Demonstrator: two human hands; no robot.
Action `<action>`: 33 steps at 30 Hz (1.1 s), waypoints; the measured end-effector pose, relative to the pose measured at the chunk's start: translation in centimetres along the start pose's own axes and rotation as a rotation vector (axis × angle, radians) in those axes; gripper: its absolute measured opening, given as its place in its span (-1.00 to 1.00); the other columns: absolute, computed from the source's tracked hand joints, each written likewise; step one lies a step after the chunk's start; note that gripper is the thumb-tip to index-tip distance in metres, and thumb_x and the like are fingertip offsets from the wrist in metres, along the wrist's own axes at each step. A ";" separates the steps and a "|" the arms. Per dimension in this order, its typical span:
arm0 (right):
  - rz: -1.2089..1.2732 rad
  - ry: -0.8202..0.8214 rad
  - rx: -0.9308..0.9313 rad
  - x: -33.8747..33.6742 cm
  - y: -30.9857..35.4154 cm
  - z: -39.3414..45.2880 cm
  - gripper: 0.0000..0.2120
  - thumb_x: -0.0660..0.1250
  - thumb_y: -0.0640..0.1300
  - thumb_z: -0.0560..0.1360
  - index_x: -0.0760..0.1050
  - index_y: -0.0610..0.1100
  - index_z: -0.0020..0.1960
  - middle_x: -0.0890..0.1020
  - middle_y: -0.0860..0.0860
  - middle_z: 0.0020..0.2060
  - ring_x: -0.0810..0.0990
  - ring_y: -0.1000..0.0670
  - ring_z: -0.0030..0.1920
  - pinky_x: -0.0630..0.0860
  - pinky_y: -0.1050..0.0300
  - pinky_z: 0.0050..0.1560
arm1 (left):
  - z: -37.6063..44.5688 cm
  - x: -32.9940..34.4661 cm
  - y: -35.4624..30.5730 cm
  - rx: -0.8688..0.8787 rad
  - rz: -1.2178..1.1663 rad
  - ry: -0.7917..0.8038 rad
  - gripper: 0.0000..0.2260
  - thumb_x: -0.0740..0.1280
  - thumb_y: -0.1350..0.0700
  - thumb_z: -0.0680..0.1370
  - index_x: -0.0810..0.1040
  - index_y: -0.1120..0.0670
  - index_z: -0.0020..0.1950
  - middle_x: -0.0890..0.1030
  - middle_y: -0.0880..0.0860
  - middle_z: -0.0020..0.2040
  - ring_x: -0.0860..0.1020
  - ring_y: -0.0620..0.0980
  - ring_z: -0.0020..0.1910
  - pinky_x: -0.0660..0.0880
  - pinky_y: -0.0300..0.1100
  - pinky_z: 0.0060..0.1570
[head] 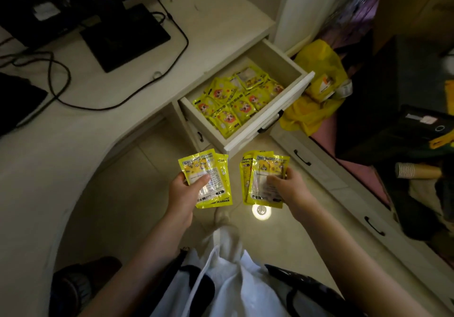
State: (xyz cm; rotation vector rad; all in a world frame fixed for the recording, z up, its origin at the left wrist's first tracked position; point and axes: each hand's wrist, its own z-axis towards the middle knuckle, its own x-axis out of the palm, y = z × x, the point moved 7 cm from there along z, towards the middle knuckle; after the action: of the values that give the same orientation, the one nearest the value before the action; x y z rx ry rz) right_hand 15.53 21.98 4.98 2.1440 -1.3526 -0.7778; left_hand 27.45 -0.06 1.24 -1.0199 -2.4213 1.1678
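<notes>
Just in front of the open drawer (pixel 246 133), near its handled front panel, the left hand (pixel 183 190) holds a small fan of yellow hand-warmer packets (pixel 221 185), with the thumb pressed on top and the fingers curled underneath, pinching them. Also before the drawer front, the right hand (pixel 288 184) grips a thicker stack of packets (pixel 265 168), thumb flat on the top one and fingertips wrapped round its edge. The two bundles are apart. Inside the drawer, more yellow packets (pixel 235 101) lie in overlapping rows. A yellow plastic bag (pixel 317 111) slumps just beside the drawer's right side, and the pale desk (pixel 73 132) runs off to its left.
</notes>
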 end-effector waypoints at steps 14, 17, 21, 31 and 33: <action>-0.075 0.032 -0.062 -2.7 12.9 13.2 -0.84 0.25 -0.30 0.53 0.42 -0.09 0.05 0.57 -0.01 -0.15 0.56 -0.05 -0.11 0.55 -0.07 0.00 | 11.5 9.4 -8.0 -0.075 -0.138 -0.040 -0.83 0.49 0.24 0.40 0.57 0.07 -0.08 0.68 0.12 -0.04 0.66 0.07 -0.08 0.58 0.01 -0.03; -0.135 0.065 -0.062 -3.4 15.4 16.5 -0.82 0.26 -0.29 0.53 0.41 -0.08 0.08 0.58 -0.01 -0.12 0.57 -0.06 -0.08 0.54 -0.02 -0.04 | 13.1 11.0 -8.6 -0.105 -0.158 -0.104 -0.78 0.53 0.20 0.36 0.58 0.07 -0.06 0.68 0.10 -0.04 0.66 0.08 -0.03 0.56 0.10 0.08; -0.246 0.136 -0.062 -3.8 18.6 20.5 -0.81 0.29 -0.28 0.52 0.45 -0.12 0.12 0.62 -0.08 0.02 0.62 -0.10 -0.01 0.58 0.03 -0.08 | 14.2 13.5 -9.4 -0.154 -0.244 -0.180 -0.66 0.52 0.19 0.37 0.58 0.12 0.12 0.67 0.11 0.02 0.65 0.10 0.01 0.56 0.13 0.08; -0.517 0.334 -0.136 -1.3 24.2 28.0 -0.78 0.27 -0.27 0.52 0.48 -0.16 0.16 0.61 -0.09 0.02 0.59 -0.08 0.03 0.55 0.01 0.02 | 16.9 16.5 -8.8 -0.273 -0.435 -0.293 -0.68 0.47 0.21 0.42 0.56 0.12 0.16 0.66 0.11 0.05 0.64 0.07 0.00 0.58 -0.01 -0.02; -0.564 0.359 -0.135 -0.2 24.4 29.4 -0.79 0.29 -0.24 0.51 0.47 -0.16 0.15 0.61 -0.11 0.05 0.60 -0.12 0.08 0.58 -0.07 0.07 | 17.9 16.5 -8.3 -0.300 -0.427 -0.306 -0.67 0.50 0.18 0.39 0.57 0.11 0.14 0.67 0.11 0.05 0.64 0.09 0.03 0.53 0.11 0.12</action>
State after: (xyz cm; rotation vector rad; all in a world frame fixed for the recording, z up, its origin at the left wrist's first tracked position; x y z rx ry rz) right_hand -20.30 9.64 0.02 2.4296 -0.5012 -0.6140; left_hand 2.58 -2.52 -4.88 -0.3664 -2.9231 0.8798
